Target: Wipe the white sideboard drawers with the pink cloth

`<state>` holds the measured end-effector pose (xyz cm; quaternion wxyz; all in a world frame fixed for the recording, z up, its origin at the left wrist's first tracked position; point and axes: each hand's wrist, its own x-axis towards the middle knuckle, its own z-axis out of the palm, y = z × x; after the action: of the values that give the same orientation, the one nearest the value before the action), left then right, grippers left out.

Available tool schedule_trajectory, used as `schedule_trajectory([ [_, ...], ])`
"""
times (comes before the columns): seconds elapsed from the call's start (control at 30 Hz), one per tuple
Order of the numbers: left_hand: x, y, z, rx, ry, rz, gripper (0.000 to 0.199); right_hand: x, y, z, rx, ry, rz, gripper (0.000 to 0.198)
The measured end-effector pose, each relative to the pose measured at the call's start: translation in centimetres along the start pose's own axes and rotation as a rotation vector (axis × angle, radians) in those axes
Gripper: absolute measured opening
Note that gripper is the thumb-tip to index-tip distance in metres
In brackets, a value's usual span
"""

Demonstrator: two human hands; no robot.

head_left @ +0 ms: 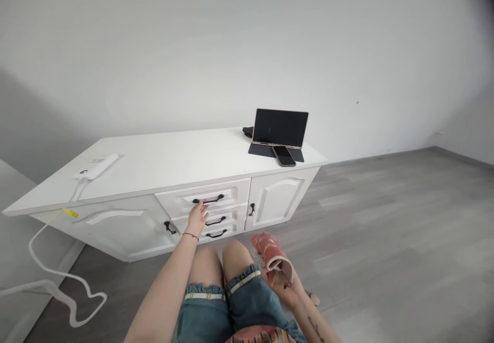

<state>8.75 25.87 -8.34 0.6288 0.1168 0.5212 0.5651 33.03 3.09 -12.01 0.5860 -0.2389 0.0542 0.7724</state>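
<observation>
While touching the black handle of the shut top drawer at half past eleven from the wearer, resting fingertips of the left hand on the handle's left end; impossible to tell whether hooked behind the bar or only laid on it. Grasping the pink item, pale-rimmed at its opening, in the right hand at one o'clock, with fingers partly hidden. By the look of it, at the step of taking hold of the handle; likely calling next for a firm hook of the fingers, then a straight, level pull toward six o'clock. Limited that way by the bare knees, near the front of the cabinet. Above the drawer, the edge of the countertop, with a phone and tablet behind it between twelve and one, and a white device near half past ten. More open room at two o'clock, over the grey floor past the cabinet's right side.
</observation>
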Motion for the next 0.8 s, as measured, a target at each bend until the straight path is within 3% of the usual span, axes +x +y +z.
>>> schedule_trajectory([
  [0.1, -4.4, -1.9, -0.1, -0.009, -0.013, -0.015, 0.019, -0.9, 1.0, 1.6, -0.096, 0.08, 0.035, 0.013],
  [0.23, -14.0, -5.8, -2.1, 0.144, -0.455, -0.046, 0.027, -2.4, 2.5, 3.8, -0.396, -0.009, -0.148, 0.044],
  [0.3, -18.3, -7.1, -3.5, 0.243, -0.587, -0.048, 0.039, -3.1, 3.2, 4.4, -0.522, -0.085, -0.183, 0.05],
  [0.4, -22.3, -7.6, -5.1, 0.274, -0.555, 0.02, 0.055, -4.1, 4.1, 4.4, -0.728, -0.166, -0.248, 0.043],
  [0.53, -23.9, -7.5, -7.1, 0.255, -0.481, 0.074, 0.07, -5.1, 5.8, 3.1, -0.986, -0.256, -0.351, 0.034],
  [0.67, -23.9, -9.9, -9.4, 0.153, -0.332, 0.117, 0.076, -5.7, 8.2, 1.5, -0.945, -0.264, -0.36, 0.038],
  [0.8, -24.1, -12.8, -11.5, 0.1, -0.223, 0.108, 0.072, -5.8, 10.9, 0.6, -0.837, -0.141, -0.308, 0.063],
])
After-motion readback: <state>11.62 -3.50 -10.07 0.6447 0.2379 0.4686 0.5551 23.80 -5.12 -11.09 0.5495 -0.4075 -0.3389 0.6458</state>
